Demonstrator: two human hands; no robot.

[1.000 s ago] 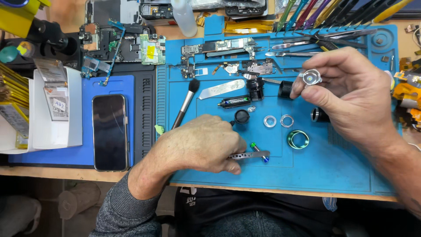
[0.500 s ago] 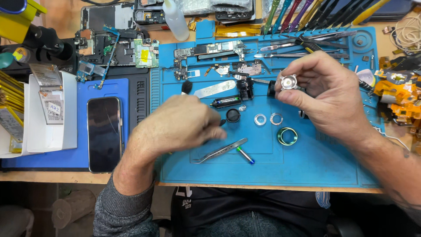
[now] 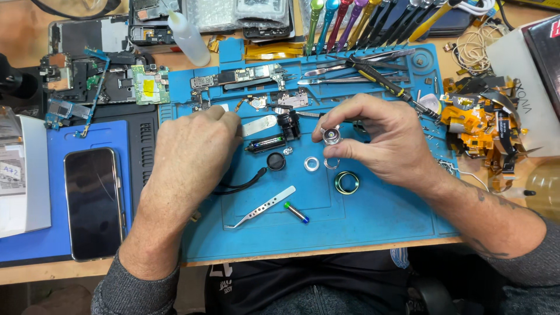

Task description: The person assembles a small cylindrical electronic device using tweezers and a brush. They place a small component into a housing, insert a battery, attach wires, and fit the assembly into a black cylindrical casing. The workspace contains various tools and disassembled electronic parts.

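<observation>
My right hand [image 3: 391, 146] pinches a small round silver lens part [image 3: 331, 136] between thumb and fingers above the blue work mat [image 3: 361, 227]. Just below it lie two silver rings [image 3: 311, 164] and a green ring [image 3: 346, 182]. My left hand [image 3: 189, 154] rests on the mat's left side. Its fingers are curled down beside a flat metal plate [image 3: 259, 125], and what is under them is hidden. A thin black curved piece [image 3: 239, 185] pokes out from under its palm. Tweezers [image 3: 262, 207] and a short green-tipped stick [image 3: 296, 212] lie nearer me.
A black cylinder [image 3: 265, 143], a black lens body [image 3: 289, 125] and a black cap [image 3: 275, 161] sit mid-mat. A dark phone [image 3: 93, 201] lies at left. Circuit boards [image 3: 116, 81], a white bottle [image 3: 189, 38] and a row of screwdrivers [image 3: 361, 23] line the back, with orange flex cables [image 3: 478, 122] at right.
My left hand left the tweezers near the front edge and moved up to the mat's upper left. My right hand drifted left, still holding the silver lens part.
</observation>
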